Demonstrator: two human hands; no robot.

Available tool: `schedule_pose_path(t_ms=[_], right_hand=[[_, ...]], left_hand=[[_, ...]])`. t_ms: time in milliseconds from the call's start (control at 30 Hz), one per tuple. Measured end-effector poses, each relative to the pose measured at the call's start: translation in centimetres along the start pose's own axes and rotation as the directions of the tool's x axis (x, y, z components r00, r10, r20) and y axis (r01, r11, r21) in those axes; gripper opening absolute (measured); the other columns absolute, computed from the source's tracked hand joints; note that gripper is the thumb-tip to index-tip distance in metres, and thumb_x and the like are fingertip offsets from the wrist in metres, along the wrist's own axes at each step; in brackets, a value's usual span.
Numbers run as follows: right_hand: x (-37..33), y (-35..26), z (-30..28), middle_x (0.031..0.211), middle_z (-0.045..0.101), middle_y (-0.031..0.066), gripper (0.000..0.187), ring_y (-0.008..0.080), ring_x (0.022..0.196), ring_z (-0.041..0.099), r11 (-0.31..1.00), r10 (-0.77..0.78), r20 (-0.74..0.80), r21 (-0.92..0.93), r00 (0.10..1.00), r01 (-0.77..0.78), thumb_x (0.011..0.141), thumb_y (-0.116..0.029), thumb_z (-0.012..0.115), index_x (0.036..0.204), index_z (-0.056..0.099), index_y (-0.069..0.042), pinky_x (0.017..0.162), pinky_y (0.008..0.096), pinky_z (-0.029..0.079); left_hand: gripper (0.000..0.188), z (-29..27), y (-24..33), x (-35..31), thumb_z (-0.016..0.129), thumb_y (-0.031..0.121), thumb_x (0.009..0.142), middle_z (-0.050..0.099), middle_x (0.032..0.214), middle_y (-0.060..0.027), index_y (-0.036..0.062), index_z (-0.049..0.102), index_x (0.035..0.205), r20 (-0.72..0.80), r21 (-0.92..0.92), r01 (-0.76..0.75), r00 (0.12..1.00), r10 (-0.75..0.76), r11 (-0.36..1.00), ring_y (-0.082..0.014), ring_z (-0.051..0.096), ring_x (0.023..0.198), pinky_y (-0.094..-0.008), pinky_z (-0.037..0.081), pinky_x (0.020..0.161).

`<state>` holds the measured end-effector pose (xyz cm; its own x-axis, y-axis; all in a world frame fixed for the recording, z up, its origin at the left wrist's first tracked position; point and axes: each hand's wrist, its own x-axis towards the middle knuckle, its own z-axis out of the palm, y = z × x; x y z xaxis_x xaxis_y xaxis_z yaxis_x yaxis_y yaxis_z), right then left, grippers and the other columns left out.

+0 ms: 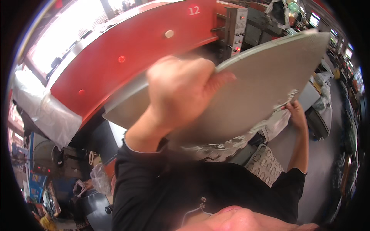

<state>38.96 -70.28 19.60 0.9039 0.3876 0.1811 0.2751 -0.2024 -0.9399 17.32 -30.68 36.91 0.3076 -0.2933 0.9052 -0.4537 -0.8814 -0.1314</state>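
Observation:
A large, flat grey-brown board (266, 73) slants across the middle, with a thick pale far edge and a ragged, frayed near edge. My left hand (181, 88), slightly blurred, is closed over the board's far edge. Its thumb rests on the flat face, while its other fingers are mostly hidden. On the near right side, my right hand (296, 112) grips the frayed edge, with its fingertips at the pale shreds.
A red machine beam (142, 50) spans the far left, beside a grey control box (236, 32) with lit buttons. Plastic sheeting (46, 106) hangs at the left. A punched sheet (265, 163) lies below the board. Grey floor (320, 165) runs along the right.

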Motion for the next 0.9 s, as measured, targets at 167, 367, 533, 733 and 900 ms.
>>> schedule_pose_path(t_ms=[167, 367, 533, 733, 900], right_hand=[[5.2, 1.6, 12.3, 0.067, 0.053, -0.0007, 0.021, 0.0066, 0.057, 0.049, 0.940, -0.071, 0.160, 0.342, 0.984, 0.012, 0.099, -0.026, 0.054, 0.093, 0.056, -0.006, 0.057, 0.0222, 0.042], [12.3, 0.7, 24.6, 0.065, 0.045, -0.0028, 0.025, 0.0056, 0.052, 0.041, 0.798, 0.266, 0.272, 0.476, 0.925, -0.370, 0.097, -0.034, 0.056, 0.098, 0.051, -0.009, 0.043, 0.0193, 0.036], [17.9, 6.6, 33.5, 0.061, 0.050, 0.0013, 0.019, 0.0122, 0.044, 0.046, 0.935, 0.271, 0.165, 0.188, 0.948, -0.300, 0.093, -0.024, 0.050, 0.085, 0.056, -0.008, 0.041, 0.0286, 0.039], [24.4, 11.3, 37.5, 0.078, 0.066, 0.0159, 0.037, 0.0276, 0.059, 0.063, 0.908, 0.266, 0.138, -0.367, 0.954, -0.200, 0.088, -0.032, 0.055, 0.097, 0.060, 0.003, 0.055, 0.0429, 0.050], [24.5, 10.5, 36.6, 0.064, 0.044, 0.0002, 0.015, 0.0126, 0.050, 0.042, 0.864, 0.503, 0.226, -0.099, 0.834, -0.494, 0.092, -0.024, 0.053, 0.093, 0.053, -0.009, 0.042, 0.0331, 0.039]], left_hand=[[0.037, -1.1, -9.4, 1.1, 0.076, 0.039, 0.078, 0.050, 0.053, -0.0068, 0.0060, 0.061, 0.070, 0.035, 0.405, 0.129, 0.987, -0.157, 0.905, -0.0257, 0.048, 0.047, -0.0308, 0.041, 0.047], [0.042, 3.7, -26.8, -4.1, 0.073, 0.042, 0.079, 0.065, 0.083, -0.0085, 0.0099, 0.064, 0.105, 0.091, 0.687, 0.184, 0.938, -0.335, 0.703, -0.0297, 0.063, 0.079, -0.0401, 0.049, 0.068], [0.065, 1.8, -23.7, -27.0, 0.080, 0.026, 0.071, 0.055, 0.125, -0.0208, 0.0032, 0.054, 0.125, 0.117, 0.521, 0.416, 0.830, -0.546, 0.745, -0.0384, 0.050, 0.118, -0.0466, 0.038, 0.103], [0.068, -7.2, -5.5, -44.3, 0.078, 0.045, 0.072, 0.060, 0.108, -0.0207, -0.0006, 0.056, 0.118, -0.491, 0.669, 0.701, 0.167, -0.855, -0.247, -0.0393, 0.053, 0.108, -0.0465, 0.037, 0.098], [0.066, -7.3, -7.2, -45.0, 0.063, 0.063, 0.076, 0.069, 0.107, -0.0167, 0.0106, 0.062, 0.117, -0.244, 0.443, 0.757, -0.413, -0.877, -0.480, -0.0340, 0.064, 0.101, -0.0457, 0.046, 0.088]])
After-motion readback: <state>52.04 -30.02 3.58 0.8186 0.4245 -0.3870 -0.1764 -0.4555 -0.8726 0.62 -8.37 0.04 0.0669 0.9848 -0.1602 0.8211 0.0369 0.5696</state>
